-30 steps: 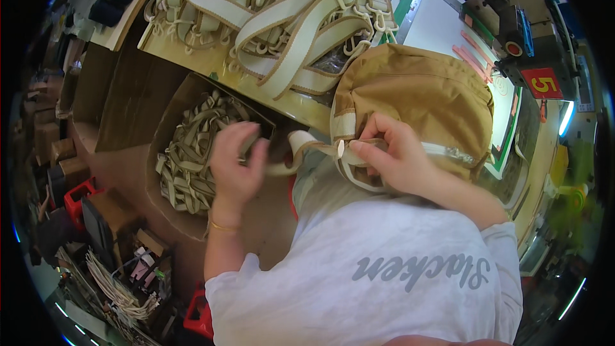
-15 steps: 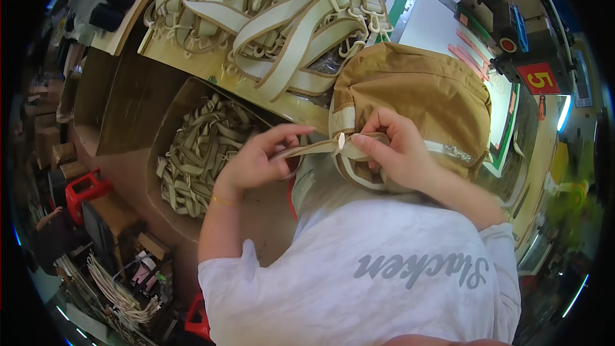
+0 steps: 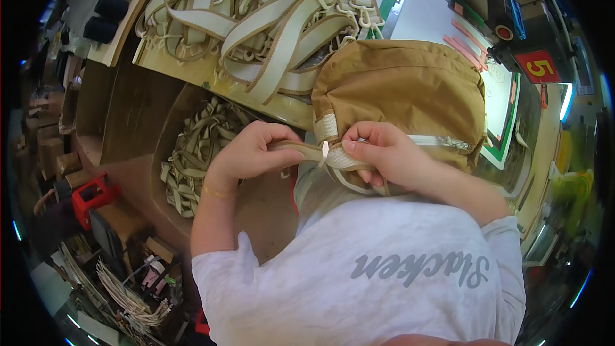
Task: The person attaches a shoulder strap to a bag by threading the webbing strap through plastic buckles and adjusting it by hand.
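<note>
A tan fabric bag [image 3: 403, 90] lies on the workbench in front of me. My left hand [image 3: 251, 154] pinches a beige webbing strap [image 3: 301, 148] and holds it level toward the bag's near corner. My right hand [image 3: 384, 154] grips the same strap where a pale plastic buckle [image 3: 325, 152] sits, just under the bag's edge. A light zipper [image 3: 435, 142] runs along the bag to the right of my right hand. The two hands are close together, about a hand's width apart.
A heap of beige straps with buckles [image 3: 269, 13] covers the bench top behind the bag. A brown bin of loose straps [image 3: 198, 154] stands below left. A green-edged cutting mat [image 3: 435, 6] lies far right. A red tool [image 3: 90, 195] and wires [image 3: 128, 288] sit lower left.
My left hand came up from the strap bin and closed on the strap beside my right hand. The strap is now pulled out straight between both hands.
</note>
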{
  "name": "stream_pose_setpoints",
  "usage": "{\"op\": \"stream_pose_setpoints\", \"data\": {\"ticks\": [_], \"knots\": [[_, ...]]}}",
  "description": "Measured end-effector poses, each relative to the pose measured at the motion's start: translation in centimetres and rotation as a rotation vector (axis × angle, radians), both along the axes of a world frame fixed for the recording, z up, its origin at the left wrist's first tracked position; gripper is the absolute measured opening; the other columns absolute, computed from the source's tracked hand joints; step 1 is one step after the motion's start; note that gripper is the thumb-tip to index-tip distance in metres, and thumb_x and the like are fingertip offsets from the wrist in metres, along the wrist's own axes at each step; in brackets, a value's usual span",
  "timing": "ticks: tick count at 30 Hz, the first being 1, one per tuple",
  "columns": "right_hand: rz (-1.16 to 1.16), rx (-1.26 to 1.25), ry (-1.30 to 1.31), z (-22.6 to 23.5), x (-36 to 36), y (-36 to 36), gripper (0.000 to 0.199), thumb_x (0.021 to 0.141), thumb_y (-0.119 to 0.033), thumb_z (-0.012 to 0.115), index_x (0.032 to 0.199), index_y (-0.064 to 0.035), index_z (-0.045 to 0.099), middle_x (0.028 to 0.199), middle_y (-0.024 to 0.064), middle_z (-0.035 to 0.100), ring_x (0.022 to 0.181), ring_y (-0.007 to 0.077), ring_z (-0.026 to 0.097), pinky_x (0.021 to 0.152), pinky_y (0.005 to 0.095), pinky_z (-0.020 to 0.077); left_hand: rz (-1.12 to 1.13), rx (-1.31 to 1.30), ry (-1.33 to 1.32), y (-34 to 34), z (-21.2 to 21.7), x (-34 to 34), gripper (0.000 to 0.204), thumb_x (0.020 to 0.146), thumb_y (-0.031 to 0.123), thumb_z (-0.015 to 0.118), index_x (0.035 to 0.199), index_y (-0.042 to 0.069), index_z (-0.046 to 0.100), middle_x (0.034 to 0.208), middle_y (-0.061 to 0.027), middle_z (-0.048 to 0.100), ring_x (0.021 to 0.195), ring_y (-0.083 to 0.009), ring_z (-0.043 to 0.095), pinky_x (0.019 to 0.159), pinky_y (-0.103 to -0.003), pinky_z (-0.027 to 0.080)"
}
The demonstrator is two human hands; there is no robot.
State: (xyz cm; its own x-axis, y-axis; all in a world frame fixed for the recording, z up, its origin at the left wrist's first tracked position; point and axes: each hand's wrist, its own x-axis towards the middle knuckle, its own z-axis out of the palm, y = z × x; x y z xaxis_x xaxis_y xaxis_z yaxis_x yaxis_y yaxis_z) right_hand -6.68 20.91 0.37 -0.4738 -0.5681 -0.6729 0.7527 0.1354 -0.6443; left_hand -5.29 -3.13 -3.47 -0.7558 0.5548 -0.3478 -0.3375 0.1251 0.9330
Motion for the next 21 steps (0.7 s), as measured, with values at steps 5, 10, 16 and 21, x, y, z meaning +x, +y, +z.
{"op": "stream_pose_setpoints", "data": {"ticks": [5, 10, 16, 21], "knots": [[0.198, 0.219, 0.539, 0.4, 0.4, 0.3, 0.020, 0.085, -0.020, 0.057, 0.083, -0.0001, 0.059, 0.068, 0.0068, 0.061, 0.052, 0.0110, 0.054, 0.049, 0.0255, 0.0430, -0.060, -0.115, 0.356, 1.9, 1.1, -0.2, 0.011, 0.079, 0.009, 0.063, 0.081, -0.002, 0.060, 0.067, -0.0021, 0.058, 0.061, -0.0063, 0.050, 0.055, -0.023, 0.041], [0.437, 0.324, 0.400, 1.9, -1.0, 0.9, 0.016, 0.084, -0.015, 0.058, 0.088, 0.0011, 0.061, 0.074, 0.0080, 0.063, 0.059, 0.0095, 0.058, 0.053, 0.0248, 0.0457, -0.170, -0.083, -0.247, -0.2, 1.7, -1.4, 0.023, 0.077, 0.014, 0.066, 0.064, 0.000, 0.053, 0.055, 0.0039, 0.044, 0.053, -0.0028, 0.037, 0.045, -0.022, 0.029], [0.480, 0.379, 1.065, 2.3, -0.4, 6.3, 0.018, 0.073, -0.007, 0.052, 0.087, 0.0008, 0.061, 0.074, 0.0173, 0.061, 0.063, 0.0298, 0.059, 0.063, 0.0358, 0.0478, -0.250, -0.123, 0.029, -4.6, 1.5, -0.8, 0.028, 0.069, 0.014, 0.074, 0.064, -0.002, 0.052, 0.056, 0.0009, 0.041, 0.060, -0.0051, 0.037, 0.052, -0.024, 0.032], [0.407, 0.417, 0.481, 5.5, -1.5, 10.5, 0.012, 0.078, -0.007, 0.053, 0.082, 0.0023, 0.060, 0.068, 0.0131, 0.061, 0.062, 0.0226, 0.061, 0.057, 0.0303, 0.0469, -0.118, -0.295, -0.044, -9.2, 2.2, 0.5, 0.026, 0.060, 0.010, 0.079, 0.071, -0.003, 0.058, 0.060, 0.0006, 0.052, 0.063, -0.0040, 0.044, 0.055, -0.022, 0.037]]}}
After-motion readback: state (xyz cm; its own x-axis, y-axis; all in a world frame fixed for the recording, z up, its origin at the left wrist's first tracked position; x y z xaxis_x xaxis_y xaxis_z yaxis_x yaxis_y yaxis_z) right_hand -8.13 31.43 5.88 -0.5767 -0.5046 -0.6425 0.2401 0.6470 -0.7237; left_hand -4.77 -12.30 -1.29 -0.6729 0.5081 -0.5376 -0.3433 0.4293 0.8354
